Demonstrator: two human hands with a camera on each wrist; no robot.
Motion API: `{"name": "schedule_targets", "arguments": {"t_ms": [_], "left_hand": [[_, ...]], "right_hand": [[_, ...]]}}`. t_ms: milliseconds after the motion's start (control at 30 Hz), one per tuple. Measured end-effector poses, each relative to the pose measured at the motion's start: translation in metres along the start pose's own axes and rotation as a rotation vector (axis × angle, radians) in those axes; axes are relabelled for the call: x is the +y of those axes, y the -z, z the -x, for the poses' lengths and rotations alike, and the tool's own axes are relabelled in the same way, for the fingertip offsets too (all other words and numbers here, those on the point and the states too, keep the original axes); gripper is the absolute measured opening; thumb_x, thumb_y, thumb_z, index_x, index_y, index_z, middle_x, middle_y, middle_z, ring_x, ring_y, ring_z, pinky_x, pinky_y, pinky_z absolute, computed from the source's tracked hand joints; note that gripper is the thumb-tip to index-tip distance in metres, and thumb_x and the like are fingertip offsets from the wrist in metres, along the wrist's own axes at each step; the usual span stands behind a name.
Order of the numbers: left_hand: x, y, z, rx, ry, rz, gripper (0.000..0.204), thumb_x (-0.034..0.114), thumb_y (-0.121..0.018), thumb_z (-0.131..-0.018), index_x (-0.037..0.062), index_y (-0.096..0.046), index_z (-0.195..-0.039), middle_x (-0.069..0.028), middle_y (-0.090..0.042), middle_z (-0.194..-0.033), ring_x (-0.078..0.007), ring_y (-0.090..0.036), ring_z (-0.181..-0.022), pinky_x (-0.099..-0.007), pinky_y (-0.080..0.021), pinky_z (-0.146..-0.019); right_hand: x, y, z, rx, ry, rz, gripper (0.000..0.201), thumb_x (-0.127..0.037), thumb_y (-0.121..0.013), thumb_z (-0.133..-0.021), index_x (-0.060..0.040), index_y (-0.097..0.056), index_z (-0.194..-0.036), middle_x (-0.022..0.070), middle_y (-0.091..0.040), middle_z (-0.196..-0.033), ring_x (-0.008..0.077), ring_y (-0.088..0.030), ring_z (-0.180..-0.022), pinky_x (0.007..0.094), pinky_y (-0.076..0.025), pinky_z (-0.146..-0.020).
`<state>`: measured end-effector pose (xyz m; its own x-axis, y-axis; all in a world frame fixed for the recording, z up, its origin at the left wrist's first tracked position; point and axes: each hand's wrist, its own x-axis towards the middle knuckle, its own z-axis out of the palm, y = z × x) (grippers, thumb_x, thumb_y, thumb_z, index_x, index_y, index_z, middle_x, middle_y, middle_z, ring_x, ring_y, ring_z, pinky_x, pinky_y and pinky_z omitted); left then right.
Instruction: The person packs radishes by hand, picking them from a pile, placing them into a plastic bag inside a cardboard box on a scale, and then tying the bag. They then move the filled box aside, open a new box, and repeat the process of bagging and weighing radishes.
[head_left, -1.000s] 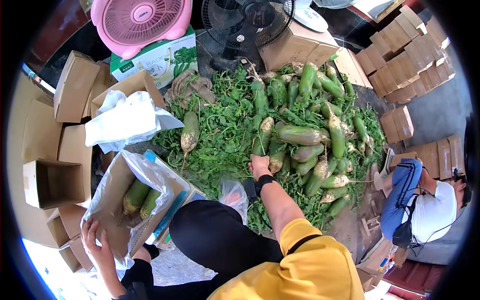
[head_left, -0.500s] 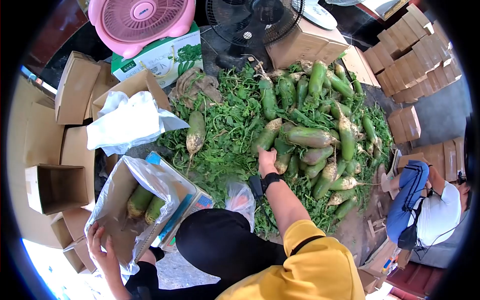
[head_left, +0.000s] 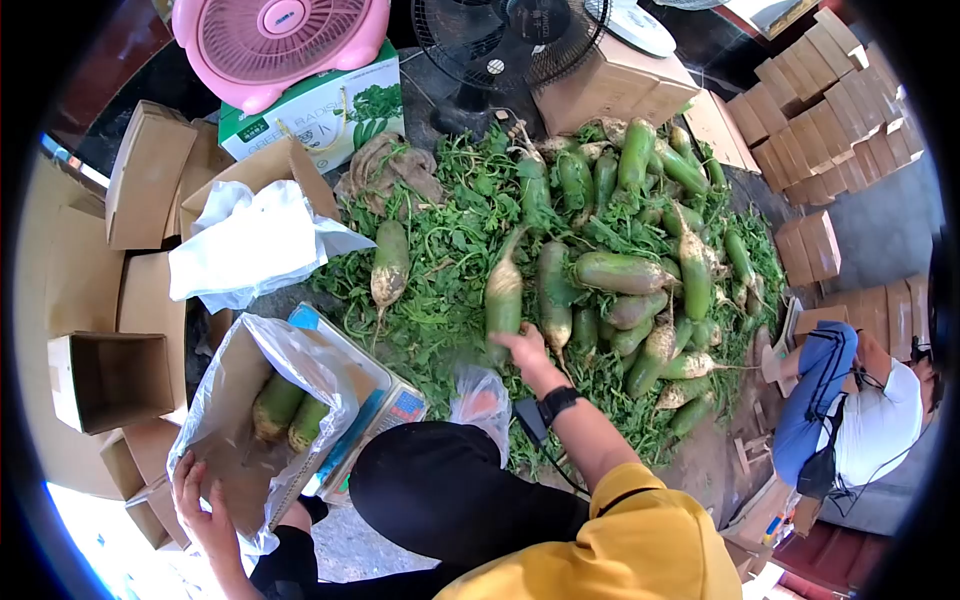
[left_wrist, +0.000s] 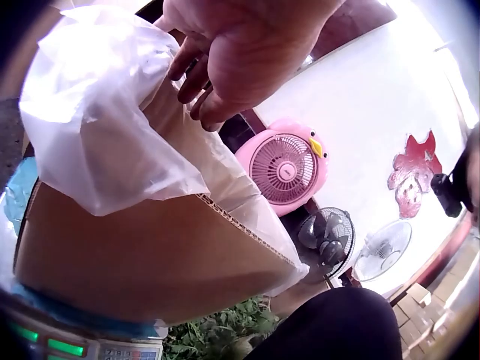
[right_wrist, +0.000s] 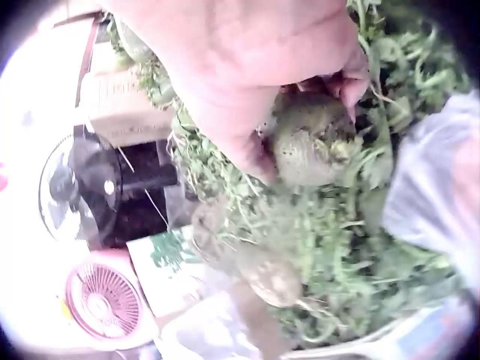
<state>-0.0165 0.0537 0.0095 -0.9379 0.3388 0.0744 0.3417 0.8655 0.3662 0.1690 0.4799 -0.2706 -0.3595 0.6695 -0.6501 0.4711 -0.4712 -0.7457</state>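
My right hand [head_left: 530,355] grips a green radish [head_left: 503,295] by its lower end, and the pale root points away from me. Up close in the right wrist view, thumb and fingers curl round the radish's leaf end [right_wrist: 315,142]. My left hand [head_left: 205,505] rests at the near left rim of a cardboard box [left_wrist: 135,262], its fingers loosely bent over the plastic liner [left_wrist: 105,112]. Two green radishes [head_left: 280,405] lie inside that box. Right of the gripped radish, another radish [head_left: 554,290] lies at the edge of a pile of radishes [head_left: 620,270].
The box stands on a scale [head_left: 405,405] with lit digits. Radish leaves [head_left: 440,260] cover the floor, with a lone radish [head_left: 390,262] on them. A clear plastic bag [head_left: 480,400] lies by my knee. Fans, including a pink one [head_left: 285,40], stand behind; a seated person [head_left: 850,420] is at right.
My right hand has drawn a radish from the pile's edge leftward and toward me, turning its root end away. The left hand stays at the box rim.
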Motion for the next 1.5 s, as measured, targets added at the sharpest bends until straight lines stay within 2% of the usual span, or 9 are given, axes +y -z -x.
{"name": "schedule_targets", "arguments": {"t_ms": [167, 333, 433, 500, 633, 967, 1233, 1333, 1500], "left_hand": [[0.001, 0.001, 0.003, 0.004, -0.035, -0.020, 0.027, 0.005, -0.058, -0.077, 0.0013, -0.060, -0.104, -0.0141, -0.056, -0.120, -0.0321, -0.049, -0.115, -0.0411, -0.035, -0.099], [-0.001, 0.005, 0.005, 0.001, -0.006, -0.054, 0.028, 0.006, -0.056, -0.079, 0.0041, -0.062, -0.106, -0.0114, -0.055, -0.123, -0.0300, -0.050, -0.116, -0.0393, -0.037, -0.100], [0.002, 0.007, 0.007, 0.003, 0.006, -0.080, 0.027, 0.008, -0.057, -0.079, 0.0047, -0.062, -0.106, -0.0109, -0.055, -0.123, -0.0299, -0.050, -0.116, -0.0400, -0.038, -0.099], [0.005, 0.006, 0.007, -0.006, 0.013, -0.058, 0.028, 0.006, -0.057, -0.078, 0.0036, -0.061, -0.105, -0.0116, -0.055, -0.122, -0.0304, -0.049, -0.116, -0.0401, -0.037, -0.099], [0.006, 0.006, 0.007, -0.002, 0.032, -0.037, 0.028, 0.004, -0.057, -0.077, 0.0027, -0.060, -0.104, -0.0119, -0.055, -0.121, -0.0308, -0.049, -0.116, -0.0398, -0.036, -0.099], [0.002, 0.010, 0.009, -0.014, 0.000, -0.020, 0.029, 0.004, -0.058, -0.076, 0.0016, -0.061, -0.104, -0.0129, -0.056, -0.120, -0.0304, -0.049, -0.116, -0.0392, -0.036, -0.099], [-0.003, 0.010, 0.011, -0.035, -0.021, -0.001, 0.029, 0.005, -0.058, -0.078, 0.0020, -0.061, -0.107, -0.0129, -0.056, -0.121, -0.0300, -0.049, -0.116, -0.0397, -0.036, -0.099], [-0.004, 0.011, 0.010, -0.027, -0.039, -0.041, 0.027, 0.009, -0.058, -0.081, 0.0022, -0.060, -0.107, -0.0127, -0.056, -0.121, -0.0302, -0.049, -0.116, -0.0401, -0.036, -0.098], [-0.002, 0.011, 0.008, -0.023, -0.034, -0.028, 0.025, 0.011, -0.058, -0.083, 0.0021, -0.061, -0.107, -0.0125, -0.056, -0.121, -0.0304, -0.050, -0.115, -0.0399, -0.036, -0.098]], "right_hand": [[-0.007, 0.005, 0.044, 0.046, 0.286, 0.740, 0.084, -0.038, -0.075, -0.063, 0.0055, -0.041, -0.126, 0.0230, -0.059, -0.109, 0.0294, -0.058, -0.101, 0.0322, -0.047, -0.085], [0.020, 0.028, 0.023, 0.157, 0.461, 0.506, 0.027, -0.018, -0.064, -0.080, 0.0049, -0.063, -0.095, 0.0144, -0.066, -0.081, 0.0202, -0.064, -0.072, 0.0287, -0.050, -0.068], [0.022, 0.050, 0.014, 0.400, 0.578, 0.580, 0.028, -0.017, -0.068, -0.076, 0.0020, -0.060, -0.095, 0.0108, -0.062, -0.081, 0.0187, -0.061, -0.074, 0.0293, -0.048, -0.068], [0.023, 0.059, 0.008, 0.459, 0.393, 0.545, 0.034, -0.019, -0.069, -0.073, -0.0004, -0.057, -0.099, 0.0154, -0.059, -0.097, 0.0300, -0.059, -0.084, 0.0359, -0.047, -0.076], [0.031, 0.069, -0.001, 0.285, 0.096, 0.707, 0.043, -0.024, -0.072, -0.071, 0.0022, -0.059, -0.103, 0.0143, -0.064, -0.093, 0.0242, -0.061, -0.083, 0.0344, -0.047, -0.074], [-0.005, 0.096, 0.055, 0.114, 0.297, 0.916, 0.028, -0.025, -0.065, -0.074, -0.0007, -0.062, -0.087, 0.0162, -0.064, -0.079, 0.0305, -0.061, -0.075, 0.0381, -0.047, -0.068], [0.097, 0.149, 0.102, -0.111, 0.177, 1.238, 0.023, -0.022, -0.062, -0.076, -0.0019, -0.058, -0.087, 0.0172, -0.060, -0.073, 0.0328, -0.060, -0.069, 0.0392, -0.048, -0.063], [0.119, 0.164, 0.094, -0.073, -0.372, 0.606, 0.015, -0.019, -0.063, -0.078, -0.0055, -0.056, -0.077, 0.0042, -0.055, -0.062, 0.0149, -0.051, -0.050, 0.0320, -0.042, -0.047], [0.052, 0.172, 0.117, 0.040, -0.542, 0.253, 0.015, -0.018, -0.061, -0.081, -0.0062, -0.057, -0.073, -0.0012, -0.053, -0.061, 0.0122, -0.050, -0.051, 0.0291, -0.040, -0.045]]}}
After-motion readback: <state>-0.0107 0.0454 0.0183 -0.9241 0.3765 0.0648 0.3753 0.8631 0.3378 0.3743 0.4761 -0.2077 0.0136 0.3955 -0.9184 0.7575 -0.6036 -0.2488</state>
